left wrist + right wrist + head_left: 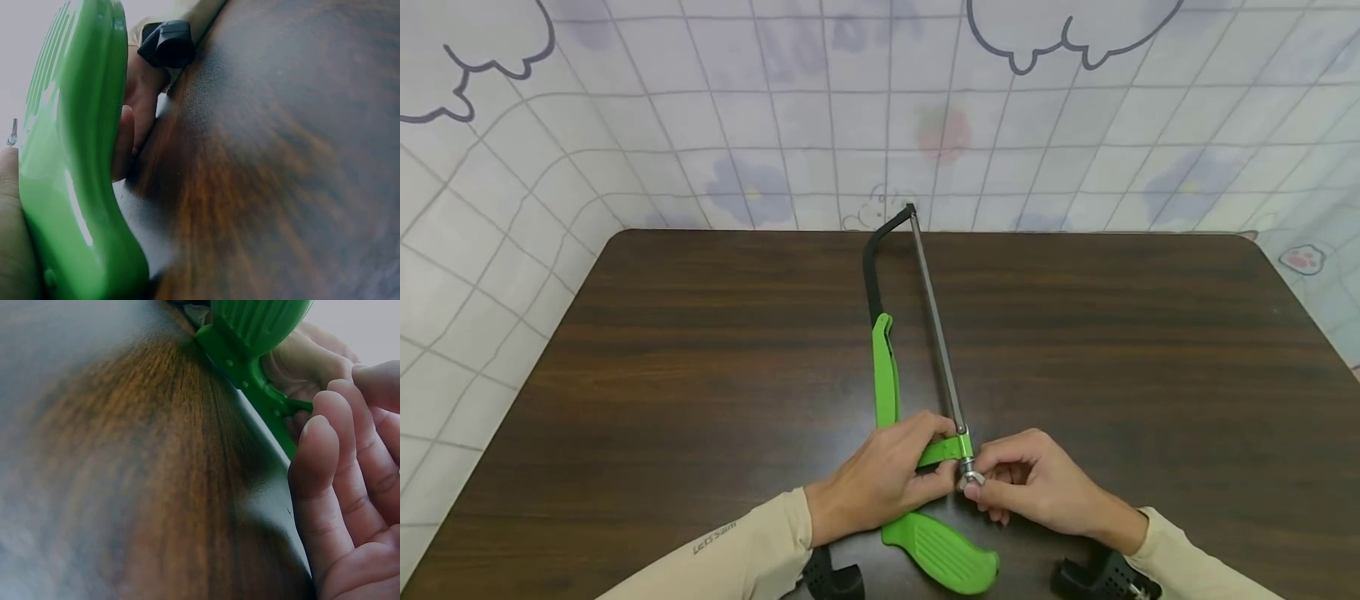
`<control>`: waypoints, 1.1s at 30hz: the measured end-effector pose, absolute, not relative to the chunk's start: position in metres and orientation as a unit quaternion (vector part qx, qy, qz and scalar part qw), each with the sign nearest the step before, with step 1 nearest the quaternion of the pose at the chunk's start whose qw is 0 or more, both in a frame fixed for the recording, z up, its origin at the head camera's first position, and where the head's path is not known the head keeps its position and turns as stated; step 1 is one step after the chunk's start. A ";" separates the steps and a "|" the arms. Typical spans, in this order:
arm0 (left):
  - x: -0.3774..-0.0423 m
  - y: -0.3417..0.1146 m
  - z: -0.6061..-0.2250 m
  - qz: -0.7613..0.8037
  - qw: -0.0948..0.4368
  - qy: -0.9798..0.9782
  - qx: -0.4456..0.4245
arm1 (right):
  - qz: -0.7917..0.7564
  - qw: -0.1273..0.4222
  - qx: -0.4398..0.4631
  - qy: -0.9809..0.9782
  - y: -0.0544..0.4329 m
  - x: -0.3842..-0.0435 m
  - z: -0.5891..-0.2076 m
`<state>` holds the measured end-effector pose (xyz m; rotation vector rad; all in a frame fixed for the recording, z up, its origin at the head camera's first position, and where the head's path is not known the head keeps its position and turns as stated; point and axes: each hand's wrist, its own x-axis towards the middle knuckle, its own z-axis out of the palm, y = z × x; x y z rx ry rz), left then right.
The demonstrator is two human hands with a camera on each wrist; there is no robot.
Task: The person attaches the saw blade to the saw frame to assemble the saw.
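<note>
A hacksaw with a green handle [940, 554] and a black front frame [871, 267] lies on the table, its far tip at the back edge. Its grey blade [934, 321] runs along the right side down to a wing nut [972, 477] at the near end. My left hand [887, 471] grips the green frame close to the blade's near end, covering part of it. With thumb and forefinger, my right hand [1037, 483] pinches the wing nut. In the left wrist view the green handle [75, 156] stands large beside the fingers; the right wrist view shows curled right fingers [319, 456].
The dark wooden table [700, 358] has rounded far corners. Behind and left of it hangs a white checked cloth [760, 125] with printed clouds and flowers. Black wrist cameras sit under both wrists, the right one [1105, 575] near the front edge.
</note>
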<state>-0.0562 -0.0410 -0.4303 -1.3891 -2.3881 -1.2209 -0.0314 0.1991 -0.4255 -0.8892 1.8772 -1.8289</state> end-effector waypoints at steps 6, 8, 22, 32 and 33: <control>-0.054 -0.041 -0.430 -0.401 0.052 -0.796 -0.450 | -0.655 0.184 -0.327 0.656 0.199 -0.030 -0.426; -0.053 -0.041 -0.430 -0.402 0.049 -0.797 -0.448 | -0.658 0.180 -0.336 0.649 0.199 -0.031 -0.426; -0.055 -0.041 -0.430 -0.406 0.045 -0.798 -0.444 | -0.677 0.181 -0.361 0.615 0.199 -0.035 -0.428; -0.056 -0.041 -0.429 -0.404 0.055 -0.795 -0.450 | -0.677 0.182 -0.357 0.617 0.200 -0.036 -0.426; -0.056 -0.041 -0.429 -0.405 0.054 -0.794 -0.450 | -0.679 0.182 -0.357 0.615 0.200 -0.035 -0.427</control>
